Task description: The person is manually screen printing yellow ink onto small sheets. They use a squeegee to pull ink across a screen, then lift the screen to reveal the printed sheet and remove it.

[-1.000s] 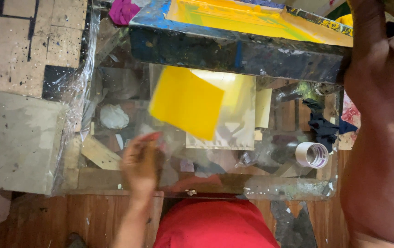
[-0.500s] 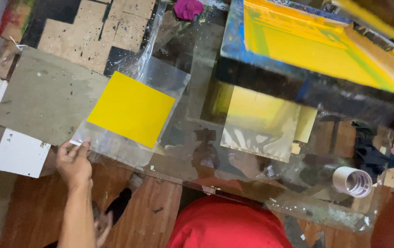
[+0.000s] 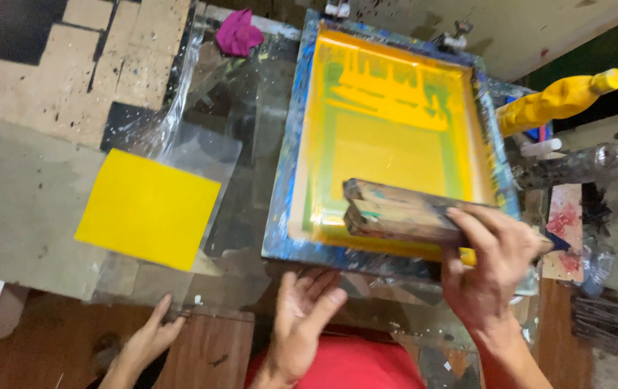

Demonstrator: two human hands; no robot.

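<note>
The right hand point(image 3: 492, 270) is clamped on the near end of a wooden squeegee point(image 3: 402, 212). The squeegee lies across the near part of the screen point(image 3: 395, 137), a blue-stained frame whose mesh is flooded with yellow ink, and its blade end points toward the screen's left side. The left hand point(image 3: 309, 310) is just below the screen's near edge with its fingers spread and loose, holding nothing.

Left of the screen, a yellow sheet point(image 3: 149, 207) lies flat under clear film point(image 3: 204, 155) on the bench. A third hand point(image 3: 147, 338) rests at the bench edge, below that sheet and well to the left of the screen; whose it is cannot be told. A pink rag point(image 3: 238, 34) sits beyond the screen's far left corner. A yellow bottle point(image 3: 557, 101) lies to the screen's right.
</note>
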